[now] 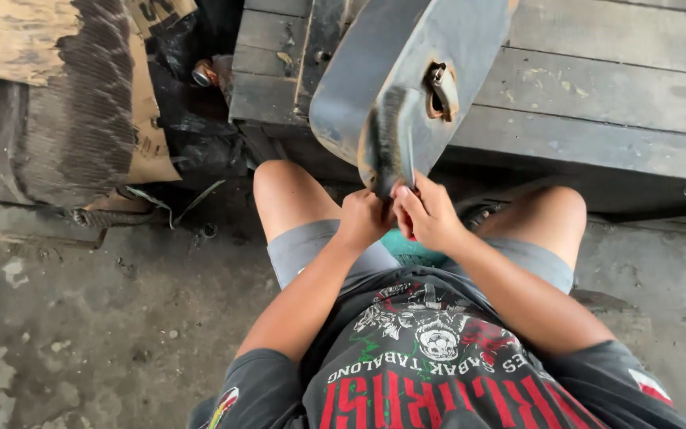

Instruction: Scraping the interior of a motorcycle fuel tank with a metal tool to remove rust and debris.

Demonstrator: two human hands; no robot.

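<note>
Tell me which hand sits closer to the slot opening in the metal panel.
The right hand. It grips the grey metal panel at its lower edge, almost directly below the rusty slot; the left hand holds on further to the left.

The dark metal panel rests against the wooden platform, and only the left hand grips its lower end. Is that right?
Not quite. In the head view both the left hand and right hand grip the lower end of the dark metal panel, which does rest against the wooden platform.

Both hands, left hand (pixel 363 218) and right hand (pixel 426 214), meet at the near end of the grey curved metal panel (pixel 406 71). Behind the grip stands the dark wooden plank bench (pixel 597 87). Torn brown cardboard (pixel 65 87) lies far left.
</note>
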